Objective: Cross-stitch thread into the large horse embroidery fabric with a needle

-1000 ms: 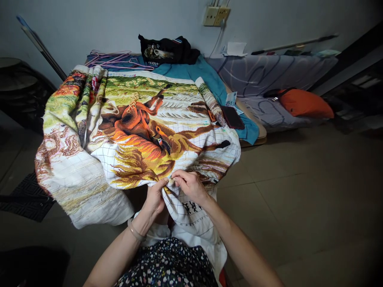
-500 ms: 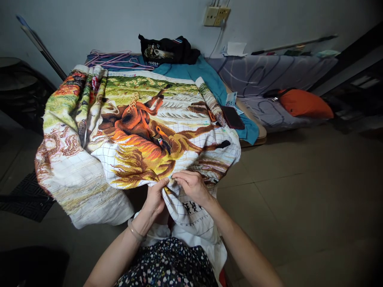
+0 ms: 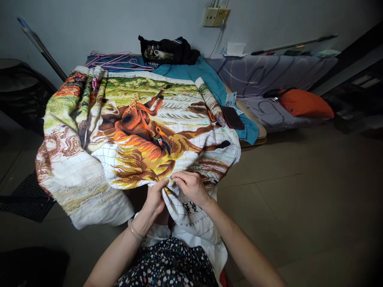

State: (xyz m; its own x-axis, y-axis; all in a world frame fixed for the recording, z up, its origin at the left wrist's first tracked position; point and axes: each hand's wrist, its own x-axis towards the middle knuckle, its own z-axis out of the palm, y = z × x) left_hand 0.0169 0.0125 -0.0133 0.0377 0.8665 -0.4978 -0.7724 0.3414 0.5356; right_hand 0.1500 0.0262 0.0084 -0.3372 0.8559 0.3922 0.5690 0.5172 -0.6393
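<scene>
A large cross-stitch cloth (image 3: 143, 159) with a stitched horse in orange, brown and yellow spreads from the far surface down to my lap. Its bare white parts carry a drawn grid. My left hand (image 3: 156, 195) grips a gathered fold of it near the lower edge, thumb on top and the other fingers mostly underneath. Close on the right, my right hand (image 3: 191, 185) is pinched at the cloth's surface; whatever sits between its fingertips is too small to make out. Loose yellowish thread (image 3: 134, 101) lies on the stitched horse. Black characters (image 3: 191, 208) show below my right hand.
A rolled end of the cloth (image 3: 211, 101) and a dark phone (image 3: 232, 117) lie at the right on a teal cover (image 3: 206, 73). Behind are pink hangers (image 3: 119, 60) and a black bag (image 3: 169, 51). An orange bag (image 3: 305, 103) rests farther right.
</scene>
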